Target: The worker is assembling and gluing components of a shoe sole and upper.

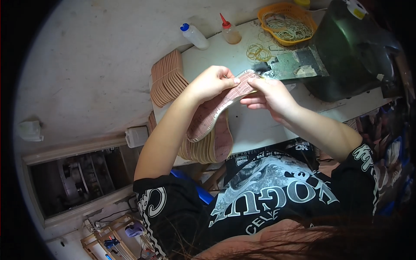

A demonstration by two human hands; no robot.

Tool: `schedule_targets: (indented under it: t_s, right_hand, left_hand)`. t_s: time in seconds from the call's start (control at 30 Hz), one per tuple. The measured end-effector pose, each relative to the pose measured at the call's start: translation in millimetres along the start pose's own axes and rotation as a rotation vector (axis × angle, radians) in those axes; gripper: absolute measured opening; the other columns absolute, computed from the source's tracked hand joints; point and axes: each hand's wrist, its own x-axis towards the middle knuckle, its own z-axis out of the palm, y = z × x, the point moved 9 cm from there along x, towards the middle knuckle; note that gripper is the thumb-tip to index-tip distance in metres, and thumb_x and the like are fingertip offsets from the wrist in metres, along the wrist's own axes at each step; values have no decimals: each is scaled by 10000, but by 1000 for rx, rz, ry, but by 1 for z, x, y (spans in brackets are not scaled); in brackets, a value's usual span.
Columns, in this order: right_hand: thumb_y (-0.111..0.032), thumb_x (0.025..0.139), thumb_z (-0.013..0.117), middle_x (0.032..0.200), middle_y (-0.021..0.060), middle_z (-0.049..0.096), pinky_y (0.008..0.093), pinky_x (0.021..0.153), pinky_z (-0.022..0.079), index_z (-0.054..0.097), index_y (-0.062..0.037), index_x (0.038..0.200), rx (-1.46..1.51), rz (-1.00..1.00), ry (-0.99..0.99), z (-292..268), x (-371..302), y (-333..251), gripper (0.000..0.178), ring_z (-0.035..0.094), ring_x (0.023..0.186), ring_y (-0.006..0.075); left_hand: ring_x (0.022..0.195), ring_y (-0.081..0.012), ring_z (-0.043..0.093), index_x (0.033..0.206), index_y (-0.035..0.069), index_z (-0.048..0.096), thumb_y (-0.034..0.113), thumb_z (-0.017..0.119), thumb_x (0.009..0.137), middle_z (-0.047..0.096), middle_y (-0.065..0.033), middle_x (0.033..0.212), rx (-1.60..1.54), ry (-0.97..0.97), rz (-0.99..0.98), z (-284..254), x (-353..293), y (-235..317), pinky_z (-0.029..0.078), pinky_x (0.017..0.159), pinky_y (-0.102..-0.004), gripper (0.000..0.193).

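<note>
A pink insole (207, 116) with a pale wrapped edge is held up at a slant above the white table, its wide end toward the lower left. My left hand (212, 84) pinches its upper edge, thumb lying on the pink face. Around the narrow end at the upper right, my right hand (273, 94) is closed, with the thumb on top and the fingers curled beneath. Partly covered by this piece, a stack of similar insoles (223, 141) lies on the table below.
Behind my left forearm stands a bundle of tan insoles (167, 78). Farther back are a white bottle (196, 38), a red-tipped squeeze bottle (232, 35), loose rubber bands (258, 53) and an orange basket (264, 21). A green metal plate (286, 65) and large dark hood (353, 52) occupy the right.
</note>
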Motion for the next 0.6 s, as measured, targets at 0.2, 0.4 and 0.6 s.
schedule_targets:
  t_s: [0.2, 0.4, 0.6]
  right_hand:
    - [-267, 902, 565, 867, 85, 689, 207, 573, 552, 624, -19, 1000, -78, -4, -6, -4, 3, -1, 273, 690, 712, 122]
    - [-260, 883, 587, 799, 39, 671, 198, 534, 515, 633, -58, 981, -148, -4, 6, -12, 2, 1, 228, 632, 621, 74]
    - [-225, 854, 646, 771, 21, 647, 210, 597, 478, 656, -21, 903, -258, 46, -193, -27, -11, 7, 210, 594, 640, 73]
  left_hand:
    - [589, -58, 516, 826, 24, 602, 231, 633, 911, 600, 0, 700, -101, 57, -23, 11, -7, -12, 438, 536, -217, 227]
    - [570, -68, 532, 799, 37, 600, 256, 592, 936, 603, -15, 686, -220, 62, -91, 27, -21, -3, 456, 529, -227, 258]
    - [496, -129, 601, 839, 11, 631, 295, 558, 949, 656, -86, 690, -466, -6, -172, 50, -19, -4, 515, 477, -259, 313]
